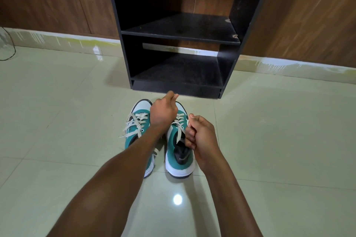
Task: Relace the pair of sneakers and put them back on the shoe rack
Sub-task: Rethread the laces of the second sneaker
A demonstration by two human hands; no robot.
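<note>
Two teal and white sneakers stand side by side on the floor, toes toward the rack. The left sneaker (137,131) has loose cream laces trailing off its left side. Over the toe of the right sneaker (178,157) my left hand (163,110) pinches a lace end and holds it up. My right hand (200,136) is closed on the other lace end beside that sneaker's tongue. The lace (180,131) runs through the upper eyelets between both hands. Just beyond the shoes stands the black shoe rack (180,37), with two bare shelves.
Glossy pale floor tiles (279,140) stretch to both sides and toward me. Brown wood panelling (48,0) backs the rack. A thin dark cable (11,52) loops on the floor at the far left.
</note>
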